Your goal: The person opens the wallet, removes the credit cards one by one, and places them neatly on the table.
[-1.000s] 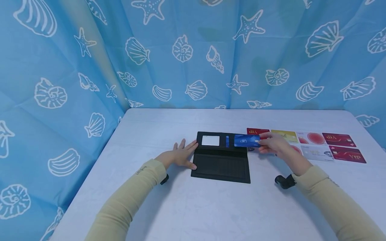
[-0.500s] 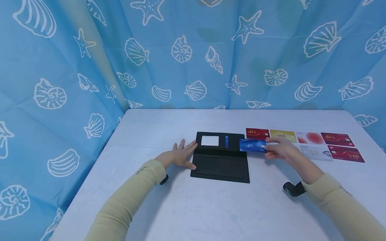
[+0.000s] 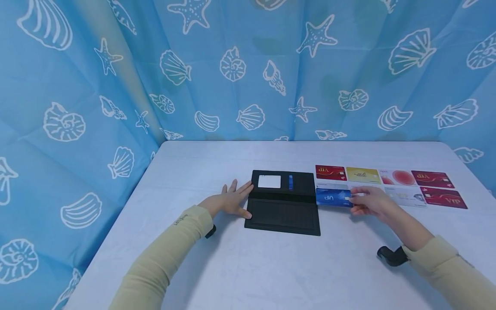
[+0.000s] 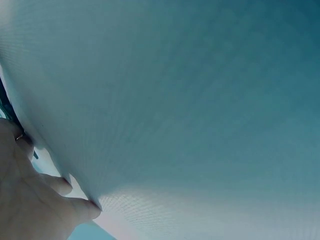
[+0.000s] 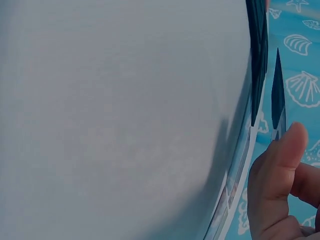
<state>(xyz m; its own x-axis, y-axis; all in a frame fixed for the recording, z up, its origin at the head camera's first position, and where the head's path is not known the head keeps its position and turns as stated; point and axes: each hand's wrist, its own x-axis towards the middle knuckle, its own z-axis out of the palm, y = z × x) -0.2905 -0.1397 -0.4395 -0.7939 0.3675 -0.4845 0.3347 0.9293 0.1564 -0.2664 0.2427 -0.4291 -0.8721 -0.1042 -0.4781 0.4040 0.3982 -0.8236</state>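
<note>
A black wallet (image 3: 282, 215) lies unfolded on the table, with a white window pocket and a strip of blue showing in its upper half. My left hand (image 3: 231, 202) rests flat with spread fingers at the wallet's left edge. Between thumb and fingers, my right hand (image 3: 373, 202) pinches the right end of a blue VIP card (image 3: 332, 198), just right of the wallet. Seen edge-on in the right wrist view, the blue card (image 5: 278, 95) is raised above the table. The left wrist view shows part of the left hand (image 4: 35, 195) and mostly tabletop.
Two rows of cards lie at the right: a red card (image 3: 330, 172), a gold card (image 3: 363, 175), a white card with red circles (image 3: 403, 177), and more red and silver ones. The blue card and right hand partly cover the lower row. A shell-patterned curtain (image 3: 232, 94) hangs behind.
My right hand has drawn the blue card off the wallet's upper right part, rightward and nearer to me, over the lower row of cards. The left hand has stayed in place.
</note>
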